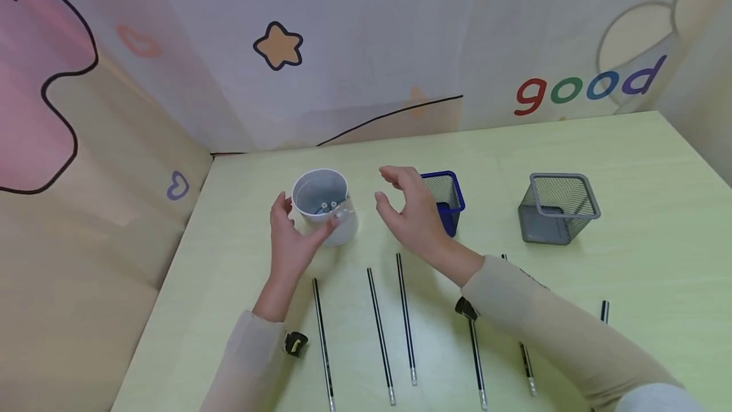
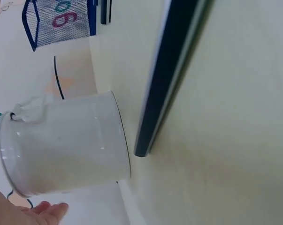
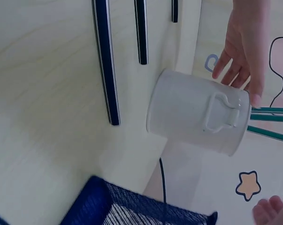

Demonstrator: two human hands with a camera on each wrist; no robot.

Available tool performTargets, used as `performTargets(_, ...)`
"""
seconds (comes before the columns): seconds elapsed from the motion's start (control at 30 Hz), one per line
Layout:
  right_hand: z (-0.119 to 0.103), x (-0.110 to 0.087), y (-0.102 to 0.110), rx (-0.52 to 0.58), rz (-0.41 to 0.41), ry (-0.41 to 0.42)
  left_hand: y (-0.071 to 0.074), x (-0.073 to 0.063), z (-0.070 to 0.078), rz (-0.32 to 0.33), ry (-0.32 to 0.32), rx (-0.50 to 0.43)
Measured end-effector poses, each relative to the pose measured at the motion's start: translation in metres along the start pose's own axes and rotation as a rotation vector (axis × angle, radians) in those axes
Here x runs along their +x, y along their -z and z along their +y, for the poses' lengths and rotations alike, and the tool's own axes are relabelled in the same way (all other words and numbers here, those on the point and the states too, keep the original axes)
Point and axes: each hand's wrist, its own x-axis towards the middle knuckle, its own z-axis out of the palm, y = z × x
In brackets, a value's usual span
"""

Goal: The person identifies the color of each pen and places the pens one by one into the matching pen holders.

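Gripping a glossy white cylindrical cup [image 1: 344, 233] near its rim, the left hand [image 1: 291, 247] has its thumb on the near right side and its fingers round the left. The cup stands upright, mouth up, with green-striped pencils [image 3: 272, 118] poking out and its white looped handle [image 3: 210, 112] facing the right hand [image 1: 420, 221]. That hand hangs to the cup's right, empty, thumb and fingers parted, so the left is nearer. Farther right sit a blue wire-mesh basket [image 1: 459, 199] and a gray wire-mesh basket [image 1: 560, 177]; slim black-and-silver pencils [image 1: 380, 336] lie lengthwise toward the person on the pale green table [image 1: 217, 272].
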Motion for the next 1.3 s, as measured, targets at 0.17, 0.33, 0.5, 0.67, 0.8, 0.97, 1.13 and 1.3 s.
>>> performTargets(0.17,-0.002,0.001,0.020,-0.081,0.035,-0.031,0.001,-0.010,0.004,0.020,-0.015,-0.011)
performTargets(0.33,0.002,0.002,0.039,-0.124,0.078,-0.050,0.002,-0.021,0.005,0.004,-0.004,-0.002)
performTargets(0.5,0.009,0.001,0.058,-0.166,0.098,-0.060,0.002,-0.033,0.007,-0.011,0.028,0.031)
performTargets(0.67,0.013,0.001,0.078,-0.186,0.120,-0.061,-0.001,-0.045,0.012,-0.066,0.052,0.072)
performTargets(0.8,0.019,-0.002,0.093,-0.198,0.150,-0.074,-0.005,-0.052,0.014,-0.135,0.042,0.132)
performTargets(0.97,0.026,-0.005,0.109,-0.209,0.180,-0.098,-0.009,-0.061,0.017,-0.196,0.017,0.187)
performTargets(1.13,0.027,-0.007,0.126,-0.241,0.159,-0.173,-0.014,-0.069,0.021,-0.242,0.006,0.218)
performTargets(1.3,0.030,-0.011,0.141,-0.252,0.144,-0.262,-0.020,-0.078,0.023,-0.270,0.025,0.232)
